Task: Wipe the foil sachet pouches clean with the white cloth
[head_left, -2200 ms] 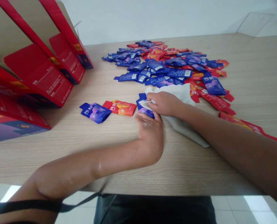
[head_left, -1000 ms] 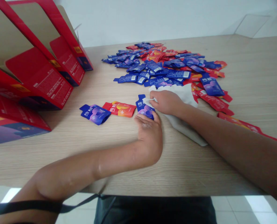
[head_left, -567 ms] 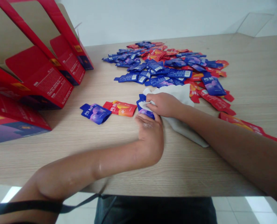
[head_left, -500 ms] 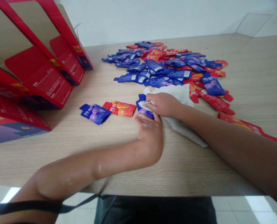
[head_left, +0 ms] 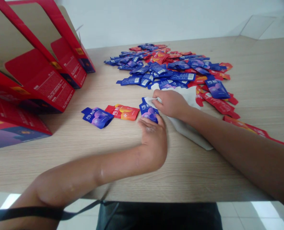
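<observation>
Two bare hands work at a single blue pouch [head_left: 148, 111] that lies face up on the wood-grain table [head_left: 123, 185]. The left hand [head_left: 153, 131] is open, set at the lower end of this pouch, with the fingers extended over its bottom edge and the thumb at its right side. The right hand [head_left: 170, 103] is closed on a white cloth [head_left: 191, 95]; a gathered corner of the cloth projects from between thumb and fingers and covers the upper right part of the pouch face. The remainder of the cloth lies spread on the table beneath the right hand and forearm. To the left of the blue pouch, a red pouch [head_left: 127, 113] with an orange fruit print lies on its side, its bottom end close to the blue pouch. A second blue pouch [head_left: 98, 118] with a purple fruit print lies at the far left of this row, in contact with the red pouch. Beyond the hands, a mixed pile of blue and red pouches [head_left: 160, 68] extends across the rear of the table; its near edge adjoins the cloth. Open red cartons [head_left: 51, 84] stand along the left side of the table. A black strap [head_left: 36, 212] crosses the left arm at the bottom left. Behind the table is a white wall [head_left: 156, 24].
</observation>
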Demonstrator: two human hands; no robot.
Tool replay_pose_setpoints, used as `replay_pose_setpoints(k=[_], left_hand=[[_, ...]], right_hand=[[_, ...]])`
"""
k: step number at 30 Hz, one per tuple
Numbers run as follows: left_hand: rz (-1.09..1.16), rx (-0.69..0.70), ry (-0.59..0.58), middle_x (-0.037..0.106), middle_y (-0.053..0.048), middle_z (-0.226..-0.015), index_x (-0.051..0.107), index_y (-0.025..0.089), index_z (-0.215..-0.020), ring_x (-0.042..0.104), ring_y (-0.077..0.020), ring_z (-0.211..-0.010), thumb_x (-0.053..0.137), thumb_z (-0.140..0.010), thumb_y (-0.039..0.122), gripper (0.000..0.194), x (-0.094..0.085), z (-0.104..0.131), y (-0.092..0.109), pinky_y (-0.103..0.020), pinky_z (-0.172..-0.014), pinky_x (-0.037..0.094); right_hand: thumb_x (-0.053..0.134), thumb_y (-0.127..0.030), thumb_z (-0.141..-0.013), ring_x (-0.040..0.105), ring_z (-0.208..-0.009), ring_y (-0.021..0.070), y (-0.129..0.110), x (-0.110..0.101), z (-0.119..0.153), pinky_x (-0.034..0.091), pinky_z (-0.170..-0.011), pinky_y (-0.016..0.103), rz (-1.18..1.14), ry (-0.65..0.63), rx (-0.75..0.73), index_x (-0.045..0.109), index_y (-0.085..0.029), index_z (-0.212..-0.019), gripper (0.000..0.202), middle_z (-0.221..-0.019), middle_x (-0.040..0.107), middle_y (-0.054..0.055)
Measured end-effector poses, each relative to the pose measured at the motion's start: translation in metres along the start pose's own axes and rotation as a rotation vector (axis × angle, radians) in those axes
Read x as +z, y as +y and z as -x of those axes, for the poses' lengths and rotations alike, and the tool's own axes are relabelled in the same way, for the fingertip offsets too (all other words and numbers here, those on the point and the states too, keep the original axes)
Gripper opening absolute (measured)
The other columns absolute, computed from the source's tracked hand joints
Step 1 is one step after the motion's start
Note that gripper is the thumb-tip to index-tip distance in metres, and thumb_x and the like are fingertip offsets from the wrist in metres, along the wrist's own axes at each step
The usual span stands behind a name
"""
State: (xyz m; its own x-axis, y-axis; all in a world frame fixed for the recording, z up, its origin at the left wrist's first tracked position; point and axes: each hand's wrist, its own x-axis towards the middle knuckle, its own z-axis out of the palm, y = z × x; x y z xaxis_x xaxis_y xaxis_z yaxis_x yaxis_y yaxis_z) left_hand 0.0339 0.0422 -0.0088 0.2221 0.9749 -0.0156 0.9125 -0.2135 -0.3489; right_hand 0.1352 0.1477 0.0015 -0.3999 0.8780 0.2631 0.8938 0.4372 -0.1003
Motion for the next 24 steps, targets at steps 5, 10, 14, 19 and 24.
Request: replay_pose_setpoints(k=[5,10,14,19,24], left_hand=[[0.024,-0.007,0.033,0.061,-0.037,-0.120,0.045,0.000,-0.137,0.065,-0.0347,-0.110,0.027,-0.091,0.000,0.050,0.000,0.001,0.000,-0.049,-0.088,0.050],[-0.039,-0.002,-0.001,0.060,-0.035,-0.123,0.040,0.006,-0.142,0.065,-0.0338,-0.112,0.025,-0.093,0.003,0.052,-0.002,0.000,-0.001,-0.048,-0.091,0.049],[-0.053,0.000,-0.028,0.060,-0.036,-0.124,0.038,0.009,-0.145,0.065,-0.0346,-0.111,0.024,-0.093,0.003,0.054,-0.003,0.000,0.000,-0.046,-0.088,0.051],[-0.044,0.008,-0.042,0.060,-0.034,-0.124,0.037,0.009,-0.145,0.066,-0.0331,-0.110,0.026,-0.092,0.002,0.054,-0.004,0.000,-0.001,-0.045,-0.086,0.051],[-0.038,0.001,-0.024,0.062,-0.032,-0.123,0.038,0.009,-0.145,0.066,-0.0315,-0.110,0.029,-0.091,0.001,0.055,-0.004,0.000,-0.001,-0.047,-0.087,0.052]], right_hand=[[0.045,-0.036,-0.091,0.060,-0.078,0.0207,-0.009,-0.002,0.003,0.029,-0.062,0.029,-0.073,-0.112,-0.137,0.063,-0.018,-0.103,0.029,-0.089,0.071,0.009],[0.044,-0.036,-0.091,0.061,-0.079,0.0214,-0.006,0.003,0.002,0.029,-0.061,0.029,-0.021,-0.173,-0.081,0.063,-0.018,-0.104,0.029,-0.092,0.072,0.010],[0.044,-0.036,-0.091,0.063,-0.077,0.0227,-0.002,0.005,0.000,0.026,-0.057,0.029,0.036,-0.152,-0.032,0.063,-0.019,-0.105,0.029,-0.091,0.072,0.010],[0.044,-0.035,-0.090,0.062,-0.076,0.0225,0.004,0.008,-0.001,0.025,-0.056,0.029,0.058,-0.129,0.021,0.064,-0.019,-0.104,0.029,-0.090,0.072,0.011],[0.043,-0.035,-0.091,0.060,-0.077,0.0225,0.003,0.000,-0.001,0.029,-0.061,0.030,-0.027,0.029,0.035,0.064,-0.018,-0.104,0.030,-0.089,0.071,0.010]])
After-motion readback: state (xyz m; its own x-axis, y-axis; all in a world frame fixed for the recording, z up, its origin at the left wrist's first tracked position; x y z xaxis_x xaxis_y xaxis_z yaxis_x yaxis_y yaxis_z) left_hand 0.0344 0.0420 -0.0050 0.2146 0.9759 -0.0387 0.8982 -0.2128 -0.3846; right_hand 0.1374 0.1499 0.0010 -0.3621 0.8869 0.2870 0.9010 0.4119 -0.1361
